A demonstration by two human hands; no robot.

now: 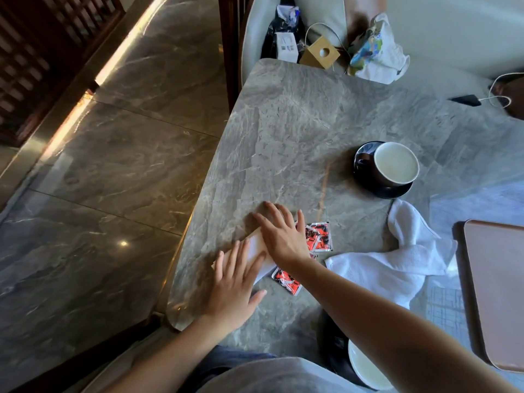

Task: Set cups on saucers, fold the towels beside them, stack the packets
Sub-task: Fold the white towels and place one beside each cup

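A folded white towel (257,248) lies near the table's left edge. My left hand (235,285) lies flat on its near end and my right hand (280,236) presses flat on its far end, fingers spread. Red and black packets (321,236) lie loose just right of my right hand, and another packet (286,280) lies under my right forearm. An unfolded white towel (402,256) sprawls to the right. A dark cup (395,165) with a white inside stands on a dark saucer (365,154) further back. A second cup (365,367) shows partly beneath my right arm.
A pink tray (499,290) lies at the right edge. At the table's far end are a wooden box (319,53), a crumpled bag (377,52) and a phone with a cable (467,100). The grey marble table (297,131) drops off to the floor on the left.
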